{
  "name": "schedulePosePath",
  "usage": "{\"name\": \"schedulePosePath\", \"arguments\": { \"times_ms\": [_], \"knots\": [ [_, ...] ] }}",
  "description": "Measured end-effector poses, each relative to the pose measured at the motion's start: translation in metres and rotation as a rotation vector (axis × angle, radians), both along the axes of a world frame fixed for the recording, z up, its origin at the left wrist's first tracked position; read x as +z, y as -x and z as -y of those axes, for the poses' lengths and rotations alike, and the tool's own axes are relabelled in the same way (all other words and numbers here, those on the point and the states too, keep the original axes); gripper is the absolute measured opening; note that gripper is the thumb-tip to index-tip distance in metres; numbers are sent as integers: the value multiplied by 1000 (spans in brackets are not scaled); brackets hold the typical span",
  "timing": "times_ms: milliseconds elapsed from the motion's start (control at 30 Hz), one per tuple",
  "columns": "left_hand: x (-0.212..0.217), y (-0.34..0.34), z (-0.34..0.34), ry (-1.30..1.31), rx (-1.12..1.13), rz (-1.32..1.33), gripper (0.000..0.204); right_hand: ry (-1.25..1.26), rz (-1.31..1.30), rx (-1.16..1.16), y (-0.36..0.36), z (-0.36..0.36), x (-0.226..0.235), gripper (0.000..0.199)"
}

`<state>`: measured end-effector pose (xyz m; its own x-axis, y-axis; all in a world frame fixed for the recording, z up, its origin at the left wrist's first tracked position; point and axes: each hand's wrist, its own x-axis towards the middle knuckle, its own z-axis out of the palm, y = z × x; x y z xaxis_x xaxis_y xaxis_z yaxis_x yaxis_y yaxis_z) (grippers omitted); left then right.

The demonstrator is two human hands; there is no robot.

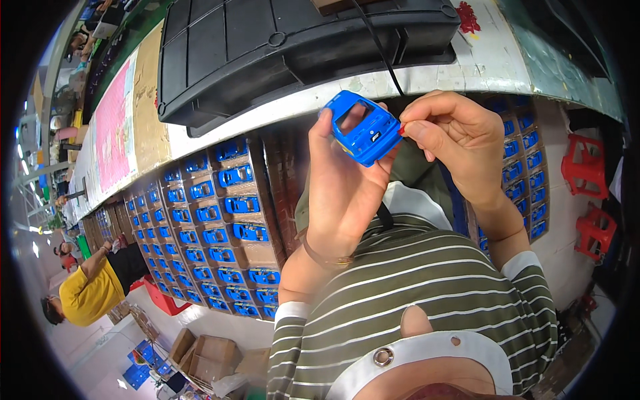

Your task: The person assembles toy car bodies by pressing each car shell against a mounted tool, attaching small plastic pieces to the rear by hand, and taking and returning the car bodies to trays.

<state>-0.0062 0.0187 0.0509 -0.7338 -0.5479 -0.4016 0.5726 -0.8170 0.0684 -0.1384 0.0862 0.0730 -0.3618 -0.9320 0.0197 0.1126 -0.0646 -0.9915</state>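
My left hand (347,180) is closed around a blue toy car body shell (363,127), thumb and fingers at its sides. Window openings show in the shell, and it is held tilted in front of the table edge. A small red part (402,129) sits at the end of the shell nearest my right hand. My right hand (453,137) pinches this red part between thumb and forefinger, against the shell. The fingertips cover most of the red part, so its shape cannot be made out.
A large black plastic bin (293,67) stands on the white table (497,63), with a black cable (380,50) hanging over it. Trays of blue car shells (213,233) lie to my left, more (527,167) to my right. Red stools (587,167) stand at right; a person in yellow (93,290) is at far left.
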Motion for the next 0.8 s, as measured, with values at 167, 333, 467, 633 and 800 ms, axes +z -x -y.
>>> {"name": "schedulePosePath", "arguments": {
  "times_ms": [167,333,467,633,800],
  "knots": [
    [-1,1,-1,56,71,85,35,1,-110,19,2,2,-2,14],
    [-3,1,-3,68,92,77,36,59,-77,-15,-1,5,-14,11],
    [-6,0,-5,159,123,151,43,-8,-29,1,-1,5,-9,14],
    [0,1,-8,223,75,195,35,41,80,62,0,6,-14,15],
    [1,2,-13,310,222,234,42,91,163,54,-7,6,-21,12]
  ]
}}
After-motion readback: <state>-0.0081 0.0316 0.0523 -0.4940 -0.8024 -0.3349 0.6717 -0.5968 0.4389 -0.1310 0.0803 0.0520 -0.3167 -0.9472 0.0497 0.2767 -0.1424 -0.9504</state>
